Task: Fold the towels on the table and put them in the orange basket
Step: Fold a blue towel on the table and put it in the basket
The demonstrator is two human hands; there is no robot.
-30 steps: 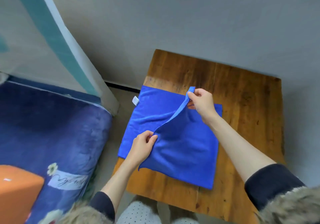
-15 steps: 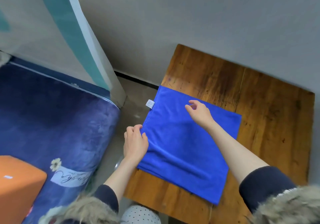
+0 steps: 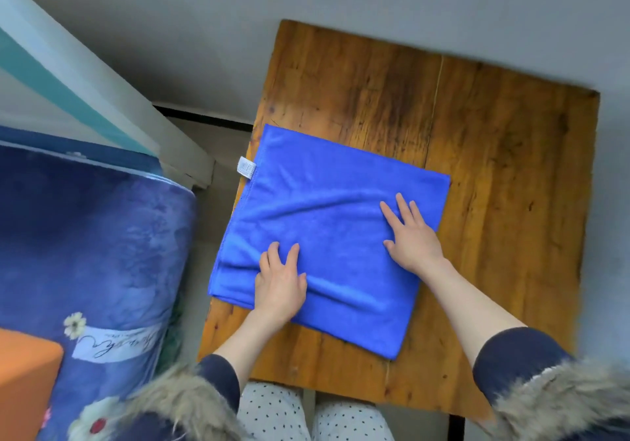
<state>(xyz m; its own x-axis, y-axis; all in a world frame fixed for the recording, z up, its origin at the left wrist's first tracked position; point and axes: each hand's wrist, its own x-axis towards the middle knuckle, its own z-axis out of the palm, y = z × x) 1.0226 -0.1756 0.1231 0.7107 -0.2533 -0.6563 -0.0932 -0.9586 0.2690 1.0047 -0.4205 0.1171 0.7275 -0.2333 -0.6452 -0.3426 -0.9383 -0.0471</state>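
Blue towel (image 3: 327, 222) lies folded at the table's (image 3: 494, 168) 8 o'clock side, our left hand (image 3: 279, 283) and right hand (image 3: 410, 236) pressing flat, fingers spread. We should smooth the ridges outward before folding again.

1. A solid royal-blue towel (image 3: 324, 222) with a small white tag (image 3: 246, 167) at its left edge.
2. The table (image 3: 494, 174) is amber-brown wood, streaked with darker grain and black stains.
3. The wall (image 3: 306, 4) behind is plain grey.
4. A navy blanket (image 3: 85, 236) at left, mottled in lighter blue, printed with white daisies and a pale label bearing dark script.
5. An orange basket (image 3: 24, 382) at the lower left corner.
6. A white panel (image 3: 81, 75) with a teal stripe leans at upper left.
7. Dark navy sleeves (image 3: 511, 355) trimmed in grey-tan fur.
8. White trousers (image 3: 272, 413) dotted with small black spots.
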